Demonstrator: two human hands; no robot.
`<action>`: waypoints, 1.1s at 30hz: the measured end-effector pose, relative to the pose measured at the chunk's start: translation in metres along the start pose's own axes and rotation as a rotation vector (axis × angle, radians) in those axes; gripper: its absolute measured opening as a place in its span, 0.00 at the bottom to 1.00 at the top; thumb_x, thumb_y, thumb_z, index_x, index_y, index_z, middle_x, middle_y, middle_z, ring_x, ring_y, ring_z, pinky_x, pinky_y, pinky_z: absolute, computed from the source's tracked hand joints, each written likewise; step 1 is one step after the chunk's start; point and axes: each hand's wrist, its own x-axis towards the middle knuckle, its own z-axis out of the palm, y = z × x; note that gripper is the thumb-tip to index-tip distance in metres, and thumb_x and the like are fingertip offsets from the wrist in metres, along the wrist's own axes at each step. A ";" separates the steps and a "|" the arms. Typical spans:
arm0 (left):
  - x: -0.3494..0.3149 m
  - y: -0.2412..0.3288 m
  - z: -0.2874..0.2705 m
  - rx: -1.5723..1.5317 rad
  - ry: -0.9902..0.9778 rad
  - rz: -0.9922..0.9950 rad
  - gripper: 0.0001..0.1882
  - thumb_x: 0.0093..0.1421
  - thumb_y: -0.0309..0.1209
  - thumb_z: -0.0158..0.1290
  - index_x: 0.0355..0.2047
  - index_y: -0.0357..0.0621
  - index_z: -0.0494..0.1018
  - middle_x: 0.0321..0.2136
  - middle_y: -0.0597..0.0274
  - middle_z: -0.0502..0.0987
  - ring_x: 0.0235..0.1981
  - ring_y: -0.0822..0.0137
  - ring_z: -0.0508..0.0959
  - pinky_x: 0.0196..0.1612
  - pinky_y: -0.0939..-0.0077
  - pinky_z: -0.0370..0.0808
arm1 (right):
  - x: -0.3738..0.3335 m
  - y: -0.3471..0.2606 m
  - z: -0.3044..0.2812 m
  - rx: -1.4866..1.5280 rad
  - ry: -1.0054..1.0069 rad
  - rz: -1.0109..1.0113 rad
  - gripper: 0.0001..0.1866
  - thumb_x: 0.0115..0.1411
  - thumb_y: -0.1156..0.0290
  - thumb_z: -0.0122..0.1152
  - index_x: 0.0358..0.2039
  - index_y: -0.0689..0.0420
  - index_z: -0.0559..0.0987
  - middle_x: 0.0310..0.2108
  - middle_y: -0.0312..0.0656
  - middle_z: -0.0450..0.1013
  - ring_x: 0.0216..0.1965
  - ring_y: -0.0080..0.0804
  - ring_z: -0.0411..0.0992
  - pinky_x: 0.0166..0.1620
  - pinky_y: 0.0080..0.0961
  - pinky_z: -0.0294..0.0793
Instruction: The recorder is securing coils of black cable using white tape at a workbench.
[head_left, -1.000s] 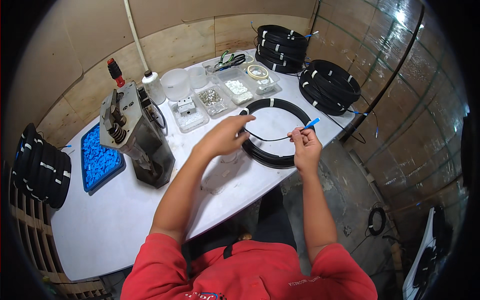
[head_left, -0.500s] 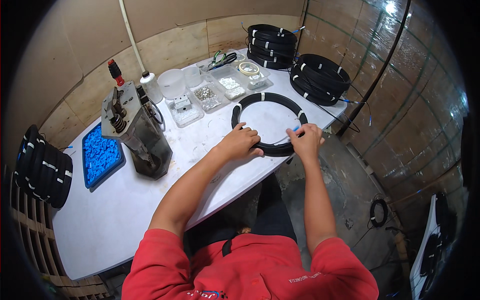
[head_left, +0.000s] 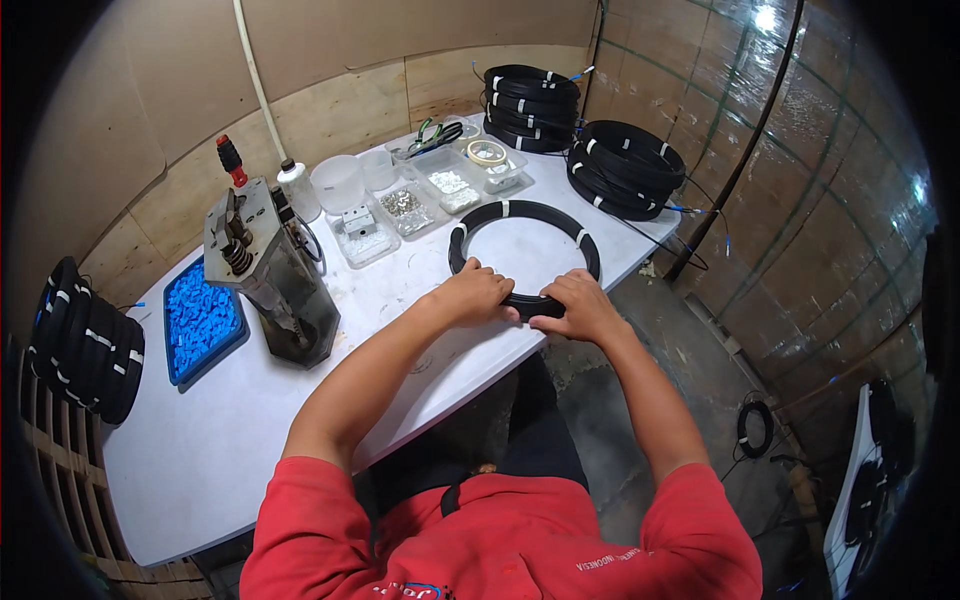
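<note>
- Black cable coil (head_left: 548, 212) is held by the left grip (head_left: 482, 294) and right grip (head_left: 580, 306), both curled over its near side, partly hiding it.
- It lies on the white desk (head_left: 220, 470), a neat ring with white bands (head_left: 505, 208).
- Beyond: clear tubs (head_left: 375, 254), black coil stacks (head_left: 532, 108).
- Leftward: metal press (head_left: 292, 300), blue tray (head_left: 212, 364).

your white table (head_left: 180, 460) spans the middle and left of the frame. you face brown panelling (head_left: 120, 110) at upper left above a plywood band (head_left: 345, 112); at right, a film-covered wall (head_left: 830, 240) catches bright glare (head_left: 765, 18). grey floor (head_left: 682, 350) shows at lower right, slatted wood (head_left: 75, 485) at lower left.
</note>
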 end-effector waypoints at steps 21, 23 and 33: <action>0.008 -0.063 -0.172 -0.688 0.154 -0.397 0.35 0.58 0.64 0.53 0.14 0.42 0.73 0.11 0.70 0.66 0.14 0.74 0.64 0.20 0.74 0.60 | 0.137 -0.021 -0.118 0.364 0.082 0.083 0.25 0.48 0.68 0.71 0.47 0.57 0.76 0.36 0.51 0.79 0.36 0.43 0.78 0.43 0.33 0.75; 0.006 -0.066 -0.172 -0.683 0.169 -0.393 0.35 0.57 0.66 0.53 0.14 0.45 0.71 0.10 0.71 0.65 0.13 0.76 0.63 0.18 0.75 0.58 | 0.141 -0.021 -0.117 0.361 0.044 0.116 0.23 0.48 0.70 0.70 0.47 0.57 0.76 0.35 0.52 0.79 0.35 0.45 0.78 0.42 0.33 0.75; 0.002 -0.026 -0.172 -0.155 0.432 -0.294 0.22 0.45 0.35 0.68 0.38 0.38 0.75 0.28 0.45 0.80 0.31 0.46 0.80 0.37 0.59 0.75 | 0.147 -0.014 -0.115 0.317 0.033 0.152 0.19 0.49 0.78 0.61 0.44 0.60 0.76 0.31 0.52 0.78 0.32 0.46 0.76 0.39 0.33 0.74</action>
